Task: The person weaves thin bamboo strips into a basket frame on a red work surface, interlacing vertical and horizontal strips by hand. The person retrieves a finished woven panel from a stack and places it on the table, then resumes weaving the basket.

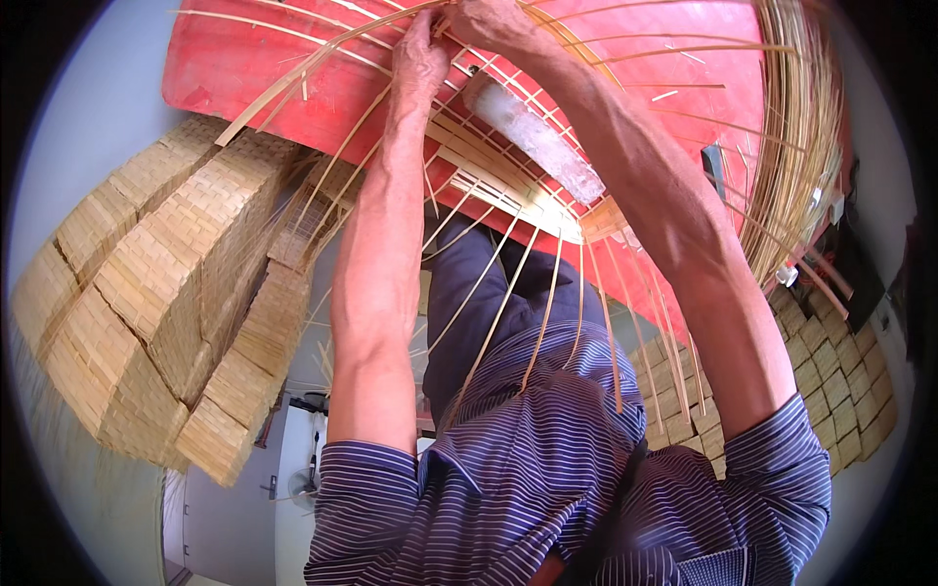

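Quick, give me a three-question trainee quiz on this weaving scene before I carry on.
1. True or false: both hands work among the bamboo strips over the red board.
2. What lies on the weave between the forearms? A) grey flat blade B) scissors
3. Where are the woven bamboo panels stacked?

Key:
1. True; left hand, right hand.
2. A, the grey flat blade.
3. Woven panels, on the person's left.

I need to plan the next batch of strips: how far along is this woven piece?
Early on, it seems. Done: a small patch of flat woven strips on the red board. In hand: left hand and right hand work thin strips at the far edge, though whether they grip one is unclear. Left: many long loose strips still fan out unwoven. Finished woven panels are stacked to the left.
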The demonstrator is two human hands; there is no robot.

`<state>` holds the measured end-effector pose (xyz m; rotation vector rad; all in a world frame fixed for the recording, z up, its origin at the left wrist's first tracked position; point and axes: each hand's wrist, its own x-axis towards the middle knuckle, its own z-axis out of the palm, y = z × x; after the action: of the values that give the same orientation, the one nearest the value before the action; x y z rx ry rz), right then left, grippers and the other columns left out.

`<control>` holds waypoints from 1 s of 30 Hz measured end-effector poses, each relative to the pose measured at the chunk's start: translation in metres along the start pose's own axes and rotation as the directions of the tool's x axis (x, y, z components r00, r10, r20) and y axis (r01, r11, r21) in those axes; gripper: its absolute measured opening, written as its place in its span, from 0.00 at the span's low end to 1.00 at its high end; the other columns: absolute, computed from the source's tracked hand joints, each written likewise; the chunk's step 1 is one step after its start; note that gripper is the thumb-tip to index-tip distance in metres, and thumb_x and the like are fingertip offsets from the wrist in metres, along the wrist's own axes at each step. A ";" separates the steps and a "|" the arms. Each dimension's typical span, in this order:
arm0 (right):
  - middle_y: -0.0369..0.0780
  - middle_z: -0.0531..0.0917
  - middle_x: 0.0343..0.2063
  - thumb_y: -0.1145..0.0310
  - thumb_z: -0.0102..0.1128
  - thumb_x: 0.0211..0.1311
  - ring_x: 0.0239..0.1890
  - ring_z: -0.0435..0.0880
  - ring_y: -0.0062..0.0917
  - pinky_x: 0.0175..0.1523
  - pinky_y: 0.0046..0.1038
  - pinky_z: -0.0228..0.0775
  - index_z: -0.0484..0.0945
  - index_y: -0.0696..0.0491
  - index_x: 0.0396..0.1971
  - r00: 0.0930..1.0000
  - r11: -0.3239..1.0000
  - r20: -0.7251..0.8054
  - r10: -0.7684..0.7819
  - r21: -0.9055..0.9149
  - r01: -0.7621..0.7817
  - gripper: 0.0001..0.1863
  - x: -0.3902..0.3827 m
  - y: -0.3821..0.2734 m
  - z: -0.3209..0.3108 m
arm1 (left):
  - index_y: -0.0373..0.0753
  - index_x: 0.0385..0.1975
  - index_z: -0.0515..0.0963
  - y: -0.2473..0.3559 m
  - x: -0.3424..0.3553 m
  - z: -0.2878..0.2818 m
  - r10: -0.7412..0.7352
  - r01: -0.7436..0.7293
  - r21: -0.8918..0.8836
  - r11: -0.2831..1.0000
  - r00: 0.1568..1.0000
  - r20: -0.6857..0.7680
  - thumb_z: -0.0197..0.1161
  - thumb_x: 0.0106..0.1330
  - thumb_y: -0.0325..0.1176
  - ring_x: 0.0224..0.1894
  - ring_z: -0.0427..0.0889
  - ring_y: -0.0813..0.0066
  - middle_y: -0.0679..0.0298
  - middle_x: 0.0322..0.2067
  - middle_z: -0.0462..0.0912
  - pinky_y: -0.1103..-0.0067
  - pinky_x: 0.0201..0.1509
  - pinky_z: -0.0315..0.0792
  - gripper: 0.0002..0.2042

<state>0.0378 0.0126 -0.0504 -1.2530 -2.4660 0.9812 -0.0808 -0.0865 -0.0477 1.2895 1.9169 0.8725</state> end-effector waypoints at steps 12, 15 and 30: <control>0.52 0.82 0.20 0.63 0.53 0.62 0.26 0.84 0.49 0.31 0.49 0.74 0.80 0.57 0.24 0.981 0.981 -0.012 -0.192 0.038 0.192 0.14 0.010 0.024 -0.001 | 0.43 0.53 0.76 0.024 -0.003 -0.023 -0.012 -0.004 0.337 0.942 0.999 0.044 0.54 0.61 0.30 0.45 0.84 0.47 0.46 0.41 0.84 0.60 0.51 0.75 0.19; 0.53 0.82 0.21 0.62 0.52 0.64 0.28 0.84 0.49 0.32 0.49 0.74 0.81 0.56 0.24 0.997 0.997 0.072 -0.005 0.079 -0.001 0.15 0.006 0.012 -0.014 | 0.46 0.49 0.79 0.033 -0.003 -0.052 0.051 0.015 0.423 0.906 0.988 -0.144 0.58 0.60 0.32 0.38 0.82 0.53 0.53 0.34 0.83 0.58 0.44 0.75 0.16; 0.51 0.85 0.25 0.59 0.53 0.64 0.31 0.87 0.47 0.35 0.45 0.78 0.84 0.56 0.27 0.966 0.991 0.224 0.129 0.008 -0.134 0.17 0.016 -0.002 -0.025 | 0.31 0.41 0.80 0.061 -0.038 -0.058 -0.319 0.275 0.375 0.885 0.946 0.060 0.62 0.67 0.36 0.31 0.85 0.62 0.51 0.32 0.85 0.66 0.33 0.80 0.13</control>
<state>0.0380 0.0360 -0.0321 -1.3838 -2.5533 1.2438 -0.0863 -0.1138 0.0403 1.1701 2.1701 0.2841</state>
